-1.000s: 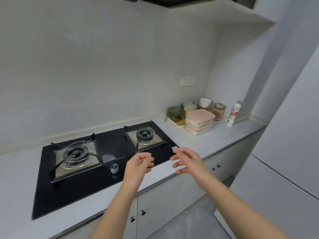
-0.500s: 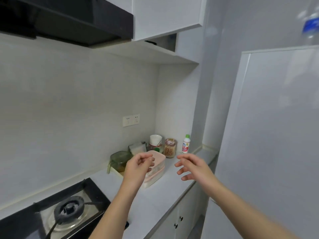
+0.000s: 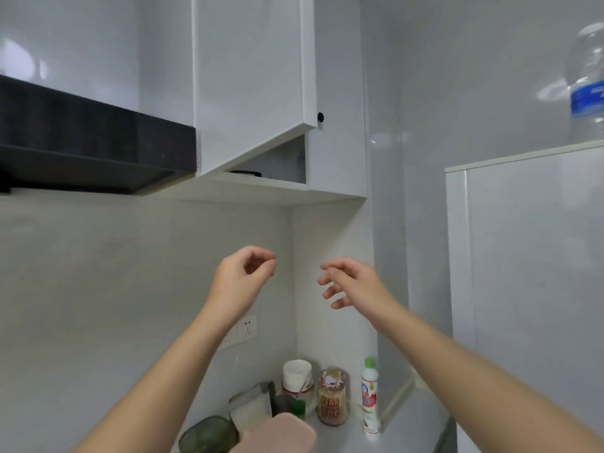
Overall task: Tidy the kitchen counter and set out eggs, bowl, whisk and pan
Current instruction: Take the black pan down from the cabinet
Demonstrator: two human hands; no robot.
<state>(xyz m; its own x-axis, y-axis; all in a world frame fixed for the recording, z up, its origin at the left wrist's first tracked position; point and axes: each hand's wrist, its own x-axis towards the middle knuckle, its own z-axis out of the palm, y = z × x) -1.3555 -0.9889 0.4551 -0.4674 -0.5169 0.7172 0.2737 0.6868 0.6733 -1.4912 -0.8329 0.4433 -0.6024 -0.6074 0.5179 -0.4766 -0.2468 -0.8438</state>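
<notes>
Hands are up in the air in front of us, both bare and holding nothing. Our left hand (image 3: 243,279) has its fingers curled in, and the thumb tip meets the first finger like a little ring. Our right hand (image 3: 354,282) has its fingers spread apart and a bit bent. The two hands are apart from each other.

Above them is a white cupboard (image 3: 251,76) with a small black knob (image 3: 320,117) at the door's low corner. The door stands a bit open, and we see a dark gap under it. Left of the cupboard is a black hood (image 3: 91,142). The wall (image 3: 98,289) behind our arms is pale and plain, with a white socket (image 3: 247,328) on it.

The kitchen counter (image 3: 411,426) is way down at the bottom, in the corner. On it stand a white cup (image 3: 296,371), a jar (image 3: 333,397) of brown stuff and a white bottle (image 3: 370,397) with a green cap, all close together. A pink lid (image 3: 281,433) and a dark green tub (image 3: 209,436) sit nearer to us. On the right is a tall white fridge (image 3: 529,256) with a clear water bottle (image 3: 586,83) on top.
</notes>
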